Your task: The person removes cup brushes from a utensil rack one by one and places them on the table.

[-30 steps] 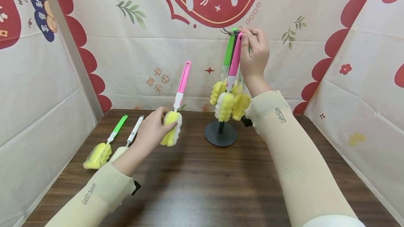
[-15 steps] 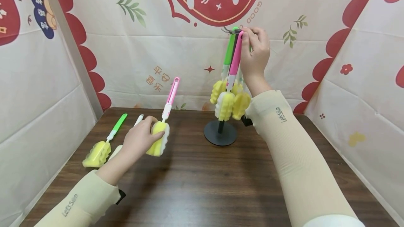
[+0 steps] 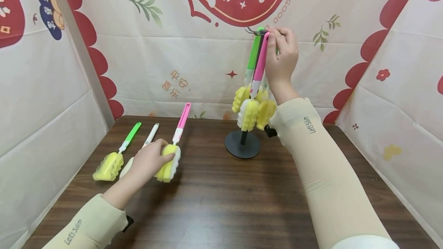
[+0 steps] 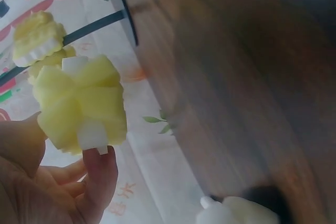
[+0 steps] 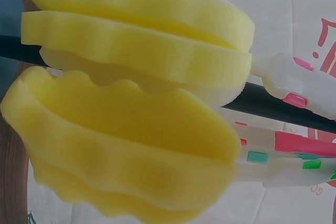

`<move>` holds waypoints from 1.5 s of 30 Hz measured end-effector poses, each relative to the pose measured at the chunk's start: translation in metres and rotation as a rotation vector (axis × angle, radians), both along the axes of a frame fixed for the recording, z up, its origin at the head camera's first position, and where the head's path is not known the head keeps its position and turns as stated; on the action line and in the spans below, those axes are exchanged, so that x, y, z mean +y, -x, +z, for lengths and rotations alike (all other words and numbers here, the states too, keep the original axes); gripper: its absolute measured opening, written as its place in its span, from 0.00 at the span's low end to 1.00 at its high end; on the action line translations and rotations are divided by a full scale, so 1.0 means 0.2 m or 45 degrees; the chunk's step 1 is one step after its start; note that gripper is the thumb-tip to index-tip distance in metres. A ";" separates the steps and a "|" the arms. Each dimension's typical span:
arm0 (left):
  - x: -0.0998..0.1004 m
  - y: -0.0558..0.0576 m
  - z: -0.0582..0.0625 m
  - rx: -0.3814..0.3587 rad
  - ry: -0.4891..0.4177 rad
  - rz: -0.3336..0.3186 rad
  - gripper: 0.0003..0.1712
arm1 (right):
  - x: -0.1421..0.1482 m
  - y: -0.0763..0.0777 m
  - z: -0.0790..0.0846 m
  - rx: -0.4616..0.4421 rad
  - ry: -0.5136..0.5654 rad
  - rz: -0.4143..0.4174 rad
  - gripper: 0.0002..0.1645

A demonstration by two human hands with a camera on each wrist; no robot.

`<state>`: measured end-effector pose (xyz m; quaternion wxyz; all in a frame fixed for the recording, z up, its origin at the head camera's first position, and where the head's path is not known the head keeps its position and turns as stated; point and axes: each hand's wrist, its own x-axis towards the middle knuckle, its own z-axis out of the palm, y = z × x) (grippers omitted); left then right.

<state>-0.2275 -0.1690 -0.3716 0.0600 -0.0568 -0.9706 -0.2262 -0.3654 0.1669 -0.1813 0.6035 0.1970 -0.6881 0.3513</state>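
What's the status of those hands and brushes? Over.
Left hand grips pink-handled brush by its sponge. Right hand at top of stand. White-handled brush partly hidden behind left hand.

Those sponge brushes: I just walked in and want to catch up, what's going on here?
A person's left hand holds a pink-handled sponge brush by its head, next to a white-handled brush and a green-handled brush lying on the wooden table. The right hand grips the top of the black stand, where other sponge brushes hang.
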 end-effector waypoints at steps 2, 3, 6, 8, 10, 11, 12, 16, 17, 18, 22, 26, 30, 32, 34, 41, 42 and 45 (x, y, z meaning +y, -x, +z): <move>-0.01 0.00 -0.01 -0.025 0.022 0.018 0.26 | 0.00 0.00 0.00 -0.006 0.011 0.005 0.16; -0.02 0.00 -0.02 -0.041 0.034 0.026 0.26 | 0.00 0.00 0.00 -0.005 0.008 0.001 0.16; -0.04 -0.01 -0.04 -0.075 0.074 0.043 0.26 | 0.00 0.00 0.00 -0.005 -0.001 -0.004 0.16; -0.05 -0.01 -0.06 -0.093 0.104 0.051 0.25 | 0.00 0.01 0.00 -0.003 -0.013 -0.013 0.17; -0.07 -0.01 -0.07 -0.098 0.126 0.052 0.25 | 0.00 0.01 0.00 0.007 -0.021 -0.016 0.17; -0.07 -0.01 -0.07 -0.102 0.136 0.053 0.25 | 0.01 0.01 0.00 0.012 -0.026 -0.021 0.17; -0.08 -0.01 -0.07 -0.110 0.144 0.055 0.25 | 0.01 0.01 0.00 0.014 -0.026 -0.021 0.17; -0.08 0.00 -0.09 -0.157 0.170 0.040 0.24 | 0.01 0.01 0.00 0.021 -0.029 -0.022 0.17; -0.08 0.00 -0.09 -0.171 0.177 0.039 0.24 | 0.00 0.01 0.00 0.023 -0.036 -0.027 0.17; -0.08 0.01 -0.10 -0.180 0.185 0.037 0.24 | 0.00 0.01 0.00 0.022 -0.040 -0.031 0.18; -0.08 0.02 -0.11 -0.213 0.193 0.045 0.24 | -0.01 0.01 0.01 -0.004 -0.030 -0.015 0.17; -0.08 0.03 -0.12 -0.258 0.187 0.062 0.22 | -0.02 0.00 0.01 -0.025 -0.005 0.003 0.16; -0.08 0.05 -0.13 -0.282 0.202 0.065 0.22 | -0.01 0.00 0.01 -0.016 -0.012 -0.004 0.16; -0.08 0.06 -0.14 -0.291 0.207 0.068 0.21 | -0.01 0.00 0.01 -0.008 -0.015 -0.003 0.16; -0.08 0.07 -0.14 -0.307 0.210 0.073 0.21 | -0.01 0.01 0.01 -0.001 -0.015 0.001 0.16; -0.08 0.08 -0.14 -0.370 0.222 0.096 0.23 | -0.01 0.00 0.01 0.015 -0.023 -0.003 0.17; -0.09 0.08 -0.14 -0.375 0.219 0.097 0.23 | -0.01 0.00 0.01 0.012 -0.021 0.000 0.17; -0.09 0.08 -0.14 -0.380 0.222 0.091 0.24 | -0.01 0.00 0.00 0.009 -0.020 0.000 0.17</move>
